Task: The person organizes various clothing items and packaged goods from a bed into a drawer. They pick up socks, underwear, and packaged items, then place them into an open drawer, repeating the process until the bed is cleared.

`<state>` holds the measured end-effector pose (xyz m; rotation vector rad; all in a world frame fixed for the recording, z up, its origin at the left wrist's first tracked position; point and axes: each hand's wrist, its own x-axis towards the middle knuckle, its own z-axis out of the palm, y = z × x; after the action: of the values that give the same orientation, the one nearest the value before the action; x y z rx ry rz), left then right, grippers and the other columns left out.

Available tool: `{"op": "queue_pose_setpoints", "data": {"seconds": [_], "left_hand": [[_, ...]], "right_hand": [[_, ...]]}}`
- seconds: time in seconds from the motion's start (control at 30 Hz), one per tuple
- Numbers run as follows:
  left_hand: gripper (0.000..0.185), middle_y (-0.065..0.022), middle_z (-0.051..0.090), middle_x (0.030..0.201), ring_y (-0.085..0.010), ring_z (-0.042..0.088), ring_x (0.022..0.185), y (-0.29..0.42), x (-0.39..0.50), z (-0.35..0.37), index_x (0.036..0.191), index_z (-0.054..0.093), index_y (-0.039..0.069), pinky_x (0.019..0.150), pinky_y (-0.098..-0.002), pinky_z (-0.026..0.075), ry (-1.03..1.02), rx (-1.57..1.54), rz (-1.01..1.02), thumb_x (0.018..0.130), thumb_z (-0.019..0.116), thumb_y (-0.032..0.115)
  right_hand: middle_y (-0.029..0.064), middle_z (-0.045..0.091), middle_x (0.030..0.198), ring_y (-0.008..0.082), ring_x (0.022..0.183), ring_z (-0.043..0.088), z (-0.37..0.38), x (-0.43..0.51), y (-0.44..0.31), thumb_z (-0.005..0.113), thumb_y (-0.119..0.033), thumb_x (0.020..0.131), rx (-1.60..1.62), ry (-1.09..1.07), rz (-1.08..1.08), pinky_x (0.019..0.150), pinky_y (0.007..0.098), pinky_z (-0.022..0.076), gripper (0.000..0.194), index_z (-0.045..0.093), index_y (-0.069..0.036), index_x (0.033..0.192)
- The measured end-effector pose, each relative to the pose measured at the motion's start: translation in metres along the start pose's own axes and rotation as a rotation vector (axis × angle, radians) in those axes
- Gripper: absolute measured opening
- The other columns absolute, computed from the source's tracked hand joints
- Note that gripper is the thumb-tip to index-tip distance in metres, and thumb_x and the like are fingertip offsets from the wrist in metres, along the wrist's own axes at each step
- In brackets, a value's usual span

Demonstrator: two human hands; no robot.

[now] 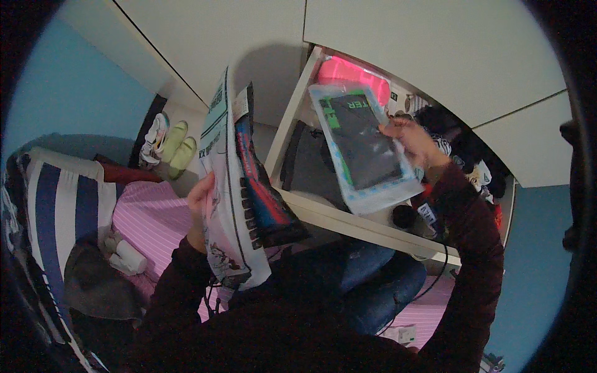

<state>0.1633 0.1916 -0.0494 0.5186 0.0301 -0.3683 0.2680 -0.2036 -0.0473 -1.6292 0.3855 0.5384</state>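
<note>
My left hand [200, 205] grips a white printed plastic package [217, 182] and holds it tilted on edge. Against its right face lies a dark packet [263, 186] with red and blue printing. Over an open drawer [326, 215], my right hand [413, 140] pinches the right edge of a clear plastic sleeve [368, 154] with a dark, green-marked item inside. Under the sleeve, dark folded fabric [312, 161] fills the drawer's left part. A bright pink package [350, 77] rests at the drawer's back.
White cabinet fronts [419, 46] rise behind the drawer. Dark and patterned clothing [466, 149] crowds its right side. Yellow-green slides [179, 151] and white shoes [154, 137] stand on the left. Pink striped fabric [149, 210] and white rolls [128, 256] lie beside me. A black cord [436, 284] hangs near my right arm.
</note>
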Motion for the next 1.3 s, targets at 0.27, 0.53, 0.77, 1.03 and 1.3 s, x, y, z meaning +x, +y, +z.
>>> {"op": "queue_pose_setpoints", "data": {"seconds": [0.27,0.53,0.77,1.03,1.3], "left_hand": [[0.046,-0.0222,0.055,0.116,-0.0310,0.059,0.101,-0.005,-0.008,-0.011,0.130,0.035,-0.005,0.088,-0.0417,0.050,0.102,-0.099,-0.071,0.092,0.038,0.021],[0.048,-0.0244,0.051,0.120,-0.0329,0.056,0.107,-0.007,-0.004,-0.022,0.131,0.032,-0.006,0.094,-0.0432,0.046,0.092,-0.071,-0.067,0.092,0.037,0.020],[0.050,-0.0237,0.048,0.124,-0.0331,0.054,0.110,-0.002,-0.002,-0.003,0.132,0.031,-0.007,0.097,-0.0432,0.043,0.029,-0.070,-0.107,0.091,0.039,0.020],[0.049,-0.0202,0.048,0.126,-0.0315,0.051,0.113,-0.002,0.002,0.034,0.131,0.033,-0.006,0.099,-0.0428,0.040,-0.110,-0.060,-0.127,0.089,0.043,0.018],[0.039,-0.0128,0.055,0.112,-0.0230,0.057,0.101,-0.029,0.020,0.080,0.120,0.046,-0.001,0.088,-0.0342,0.047,0.132,0.301,0.002,0.083,0.059,0.006]], "right_hand": [[0.0038,0.054,0.073,0.0125,0.067,0.049,0.084,0.036,0.074,0.060,-0.020,0.086,0.210,0.119,-0.075,0.056,0.0305,0.0404,0.018,0.057,-0.003,0.092],[0.0044,0.056,0.081,0.0129,0.076,0.052,0.066,0.038,0.072,0.063,-0.021,0.085,0.034,-0.211,0.271,0.057,0.0272,0.0438,0.027,0.054,0.000,0.099],[0.0069,0.059,0.069,0.0144,0.055,0.056,0.067,0.064,0.063,0.070,-0.036,0.078,-0.059,-0.432,0.133,0.048,0.0255,0.0473,0.038,0.059,0.000,0.075],[0.0083,0.059,0.068,0.0164,0.059,0.057,0.053,0.013,-0.017,0.053,-0.070,0.075,-1.042,-0.146,-0.140,0.057,0.0311,0.0465,0.068,0.061,-0.002,0.075],[0.0125,0.064,0.082,0.0211,0.078,0.062,0.136,-0.096,-0.060,0.067,-0.047,0.077,-0.414,-0.222,-0.573,0.069,0.0322,0.0492,0.054,0.061,0.004,0.092]]}}
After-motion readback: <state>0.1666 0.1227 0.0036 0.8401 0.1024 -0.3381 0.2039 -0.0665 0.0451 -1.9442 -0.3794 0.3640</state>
